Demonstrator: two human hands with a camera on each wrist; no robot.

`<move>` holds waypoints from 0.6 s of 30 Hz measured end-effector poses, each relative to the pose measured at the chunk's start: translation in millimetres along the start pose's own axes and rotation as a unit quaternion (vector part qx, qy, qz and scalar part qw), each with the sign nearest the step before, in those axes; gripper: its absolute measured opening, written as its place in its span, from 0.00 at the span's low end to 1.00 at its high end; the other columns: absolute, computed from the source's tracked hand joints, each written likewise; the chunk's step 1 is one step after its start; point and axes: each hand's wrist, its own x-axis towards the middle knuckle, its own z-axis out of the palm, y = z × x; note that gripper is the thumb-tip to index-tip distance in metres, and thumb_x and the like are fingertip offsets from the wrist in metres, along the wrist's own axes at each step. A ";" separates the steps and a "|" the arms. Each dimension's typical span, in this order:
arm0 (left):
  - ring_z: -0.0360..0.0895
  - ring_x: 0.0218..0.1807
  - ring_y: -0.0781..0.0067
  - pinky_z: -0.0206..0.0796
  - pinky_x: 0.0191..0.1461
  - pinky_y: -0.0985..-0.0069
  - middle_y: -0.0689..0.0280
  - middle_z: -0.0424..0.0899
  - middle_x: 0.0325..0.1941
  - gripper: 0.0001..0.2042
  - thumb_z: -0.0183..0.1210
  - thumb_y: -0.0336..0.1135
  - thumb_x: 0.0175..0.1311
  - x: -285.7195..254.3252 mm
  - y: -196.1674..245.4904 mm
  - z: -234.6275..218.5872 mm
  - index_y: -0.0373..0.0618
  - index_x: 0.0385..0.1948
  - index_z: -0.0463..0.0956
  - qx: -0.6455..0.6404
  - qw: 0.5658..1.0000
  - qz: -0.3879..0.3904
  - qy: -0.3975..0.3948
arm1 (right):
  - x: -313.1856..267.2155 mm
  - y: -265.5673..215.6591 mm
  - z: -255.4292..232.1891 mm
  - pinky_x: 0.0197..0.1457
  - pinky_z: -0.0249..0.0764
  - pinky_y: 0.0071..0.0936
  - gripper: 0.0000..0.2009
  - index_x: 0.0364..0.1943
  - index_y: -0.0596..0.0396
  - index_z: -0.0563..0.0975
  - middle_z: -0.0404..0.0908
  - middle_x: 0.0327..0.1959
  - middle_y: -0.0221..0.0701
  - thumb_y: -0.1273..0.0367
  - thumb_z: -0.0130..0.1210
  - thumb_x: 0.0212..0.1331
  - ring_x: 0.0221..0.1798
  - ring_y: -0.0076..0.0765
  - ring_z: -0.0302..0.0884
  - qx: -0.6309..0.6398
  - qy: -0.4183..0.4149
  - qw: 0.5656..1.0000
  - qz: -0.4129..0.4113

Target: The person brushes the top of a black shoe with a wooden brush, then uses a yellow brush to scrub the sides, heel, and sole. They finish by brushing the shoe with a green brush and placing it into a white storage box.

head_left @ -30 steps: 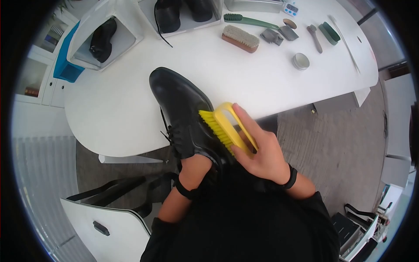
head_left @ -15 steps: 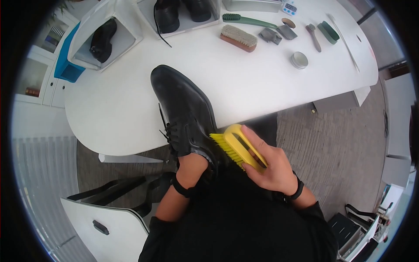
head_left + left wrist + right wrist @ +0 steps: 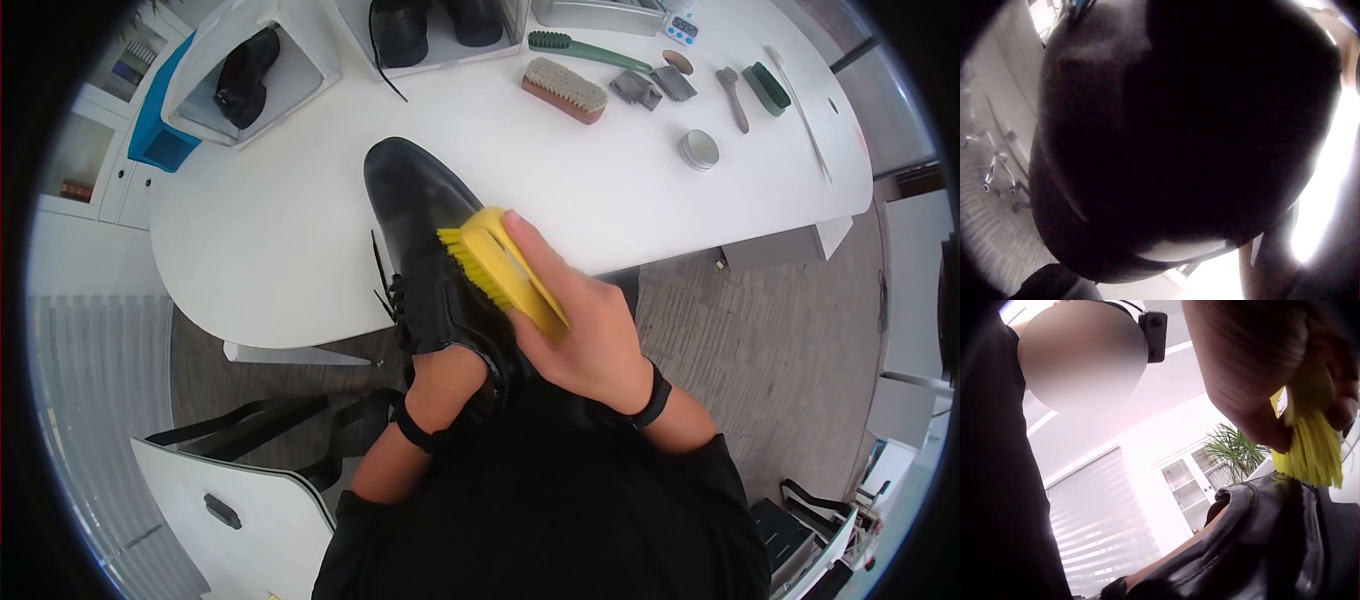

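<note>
Black leather lace-up shoe (image 3: 405, 205) points toe-away over the near edge of the white table (image 3: 250, 265), its heel end towards the person; whether its sole touches the tabletop I cannot tell. The left hand (image 3: 452, 375) goes in through the shoe's collar, probably to steady it from within; its fingers are hidden, so I cannot tell how they lie. The right hand (image 3: 590, 345) has its fingers closed round a yellow scrubbing brush (image 3: 510, 270), likely angled so that the bristles lie flat against the upper's side, which they meet.

On the table, 1 white box (image 3: 300, 85) faces the person, perhaps for easy reach, with 1 black shoe (image 3: 245, 80) inside. Another white box (image 3: 470, 59) holds 2 black shoes (image 3: 400, 35), a lace trailing over its rim. What the round metal tin (image 3: 701, 149) contains does not show.
</note>
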 end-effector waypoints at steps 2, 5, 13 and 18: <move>0.78 0.60 0.60 0.69 0.64 0.67 0.58 0.80 0.59 0.20 0.60 0.30 0.70 -0.7 0.7 2.6 0.41 0.62 0.72 -0.004 1.000 0.004 0.015 | 8.3 1.1 2.7 0.37 0.80 0.39 0.44 0.77 0.47 0.62 0.84 0.34 0.44 0.76 0.64 0.51 0.31 0.53 0.83 -0.004 0.002 1.000 0.000; 0.78 0.58 0.60 0.70 0.62 0.67 0.57 0.80 0.58 0.19 0.60 0.26 0.69 -1.8 0.5 3.0 0.39 0.61 0.72 -0.006 1.000 0.004 0.028 | 14.8 1.5 5.2 0.35 0.79 0.39 0.44 0.77 0.46 0.62 0.83 0.30 0.43 0.76 0.64 0.50 0.28 0.52 0.82 -0.004 0.008 1.000 -0.009; 0.77 0.60 0.58 0.68 0.65 0.66 0.57 0.79 0.59 0.21 0.61 0.27 0.68 -5.8 -5.4 3.5 0.39 0.62 0.71 -0.089 0.995 -0.019 0.033 | -7.0 -12.4 -8.4 0.35 0.79 0.37 0.44 0.77 0.45 0.61 0.83 0.31 0.38 0.76 0.64 0.52 0.29 0.47 0.82 -0.016 -0.066 0.998 0.006; 0.74 0.64 0.52 0.64 0.70 0.61 0.53 0.77 0.62 0.25 0.63 0.30 0.66 -15.6 -20.9 1.7 0.40 0.64 0.70 0.011 0.999 -0.030 0.010 | -26.5 -12.9 -11.6 0.37 0.80 0.35 0.42 0.76 0.46 0.63 0.84 0.33 0.39 0.77 0.64 0.52 0.31 0.46 0.82 0.007 -0.045 0.998 0.036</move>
